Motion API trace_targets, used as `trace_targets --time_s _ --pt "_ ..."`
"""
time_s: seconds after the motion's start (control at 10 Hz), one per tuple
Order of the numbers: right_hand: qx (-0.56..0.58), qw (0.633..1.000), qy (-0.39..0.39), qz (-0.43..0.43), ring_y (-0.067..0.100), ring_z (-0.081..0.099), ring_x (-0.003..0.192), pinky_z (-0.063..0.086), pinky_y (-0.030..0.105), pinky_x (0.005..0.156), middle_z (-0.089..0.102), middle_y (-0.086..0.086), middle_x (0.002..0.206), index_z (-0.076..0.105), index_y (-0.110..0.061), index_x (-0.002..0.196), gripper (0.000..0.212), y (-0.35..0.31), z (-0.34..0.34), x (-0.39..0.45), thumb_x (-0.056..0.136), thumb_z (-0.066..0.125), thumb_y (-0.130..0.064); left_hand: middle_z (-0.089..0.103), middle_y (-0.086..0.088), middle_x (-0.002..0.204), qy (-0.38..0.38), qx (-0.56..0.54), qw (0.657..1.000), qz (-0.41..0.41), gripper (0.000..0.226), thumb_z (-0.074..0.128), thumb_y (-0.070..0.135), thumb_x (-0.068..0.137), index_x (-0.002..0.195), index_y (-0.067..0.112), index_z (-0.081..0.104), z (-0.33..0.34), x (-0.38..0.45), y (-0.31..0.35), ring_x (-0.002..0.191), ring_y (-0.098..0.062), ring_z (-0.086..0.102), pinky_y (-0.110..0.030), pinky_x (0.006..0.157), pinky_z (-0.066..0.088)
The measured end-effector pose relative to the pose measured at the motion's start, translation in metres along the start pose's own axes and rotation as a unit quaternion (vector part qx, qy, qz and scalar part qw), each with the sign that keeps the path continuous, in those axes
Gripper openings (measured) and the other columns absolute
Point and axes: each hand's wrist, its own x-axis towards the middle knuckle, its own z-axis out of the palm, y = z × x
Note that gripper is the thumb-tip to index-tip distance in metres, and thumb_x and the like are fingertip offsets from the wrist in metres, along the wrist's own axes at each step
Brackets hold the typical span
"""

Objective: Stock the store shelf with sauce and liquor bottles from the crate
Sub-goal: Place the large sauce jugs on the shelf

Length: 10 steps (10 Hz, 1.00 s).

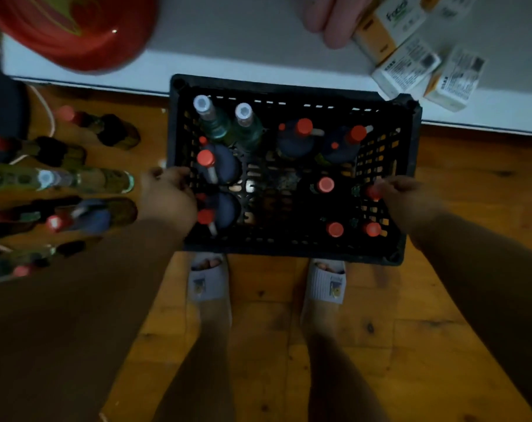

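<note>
A black slotted plastic crate sits in front of my feet, over the wooden floor. Inside stand two green glass bottles with silver caps at the back left and several dark sauce bottles with red caps. My left hand grips the crate's left rim. On the opposite side, my right hand grips the right rim. More bottles, green and dark with red caps, lie blurred at the far left.
A white surface runs behind the crate. On it lie several white and orange boxes, with another person's hand beside them. A red bowl-like object is at top left. A white cord crosses the floor.
</note>
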Motion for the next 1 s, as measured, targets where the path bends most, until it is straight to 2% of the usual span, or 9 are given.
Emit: trace_targets --time_s 0.1,0.2,0.3,0.4,0.5,0.6,0.8,0.9,1.0 --pt "-0.070 0.997 0.023 -0.003 0.034 0.062 0.100 0.053 0.045 0.086 0.063 0.016 0.108 0.065 -0.018 0.108 0.040 -0.011 0.010 -0.034 0.092 0.052 -0.053 0.048 -0.012 0.131 -0.040 -0.050 0.998 -0.013 0.032 0.051 0.011 0.093 0.124 0.011 0.058 -0.001 -0.031 0.010 0.105 -0.024 0.054 -0.028 0.094 0.047" --pt "-0.087 0.993 -0.040 -0.063 0.027 0.062 0.089 0.053 0.037 0.075 0.065 0.009 0.100 0.065 -0.020 0.105 0.025 -0.038 0.044 -0.076 0.094 0.056 -0.040 0.067 -0.008 0.101 -0.072 -0.111 0.991 -0.034 0.030 0.055 0.012 0.088 0.117 0.012 0.059 -0.004 -0.037 0.008 0.092 -0.029 0.065 -0.042 0.086 0.055" --pt "-0.088 0.984 -0.126 -0.087 0.022 0.061 0.096 0.052 0.035 0.084 0.065 0.002 0.104 0.064 -0.019 0.117 0.026 -0.053 0.086 -0.087 0.096 0.057 -0.033 0.066 -0.012 0.097 -0.078 -0.124 0.987 -0.072 0.018 0.052 0.016 0.094 0.112 0.018 0.056 -0.007 -0.025 0.005 0.080 -0.028 0.061 -0.037 0.069 0.050" --pt "-0.084 0.965 -0.217 -0.117 0.022 0.057 0.115 0.047 0.034 0.099 0.062 0.003 0.121 0.054 -0.019 0.131 0.039 -0.070 0.154 -0.081 0.096 0.058 -0.035 0.052 -0.006 0.066 -0.145 -0.182 0.958 -0.171 0.013 0.045 0.024 0.100 0.093 0.017 0.054 -0.003 0.006 0.010 0.048 -0.017 0.042 -0.024 0.043 0.029" --pt "-0.089 0.958 -0.253 -0.100 0.024 0.055 0.119 0.045 0.033 0.099 0.060 0.006 0.126 0.050 -0.017 0.134 0.043 -0.070 0.193 -0.069 0.095 0.059 -0.034 0.046 0.000 0.055 -0.205 -0.239 0.919 -0.236 0.015 0.044 0.026 0.098 0.088 0.018 0.051 0.002 0.029 0.017 0.039 -0.011 0.032 -0.018 0.037 0.019" --pt "-0.090 0.949 -0.289 -0.090 0.028 0.060 0.112 0.049 0.033 0.091 0.064 0.009 0.120 0.059 -0.013 0.123 0.034 -0.072 0.233 -0.054 0.094 0.057 -0.032 0.052 0.001 0.048 -0.284 -0.282 0.876 -0.270 0.018 0.043 0.031 0.099 0.087 0.017 0.046 0.014 0.058 0.019 0.032 -0.006 0.037 -0.011 0.031 0.025" --pt "-0.119 0.935 -0.326 -0.072 0.029 0.053 0.121 0.043 0.037 0.103 0.057 0.015 0.133 0.057 -0.011 0.128 0.034 -0.079 0.253 -0.031 0.101 0.045 -0.028 0.052 0.003 0.056 -0.281 -0.356 0.839 -0.299 0.022 0.042 0.030 0.099 0.082 0.018 0.050 0.025 0.072 0.019 0.035 -0.006 0.046 -0.011 0.033 0.033" --pt "-0.093 0.945 -0.308 -0.060 0.021 0.059 0.101 0.047 0.033 0.093 0.066 0.008 0.114 0.067 -0.018 0.111 0.022 -0.073 0.241 -0.026 0.096 0.056 -0.030 0.045 0.003 0.051 -0.261 -0.376 0.835 -0.305 0.024 0.042 0.022 0.097 0.073 0.018 0.044 0.022 0.070 0.020 0.033 -0.006 0.043 -0.011 0.032 0.032" --pt "-0.079 0.959 -0.261 -0.077 0.018 0.055 0.085 0.047 0.031 0.082 0.061 0.001 0.091 0.059 -0.023 0.085 0.013 -0.067 0.210 -0.025 0.091 0.063 -0.034 0.038 0.004 0.050 -0.257 -0.370 0.841 -0.299 0.026 0.042 0.017 0.095 0.070 0.019 0.038 0.004 0.055 0.031 0.033 -0.007 0.036 -0.012 0.030 0.025"
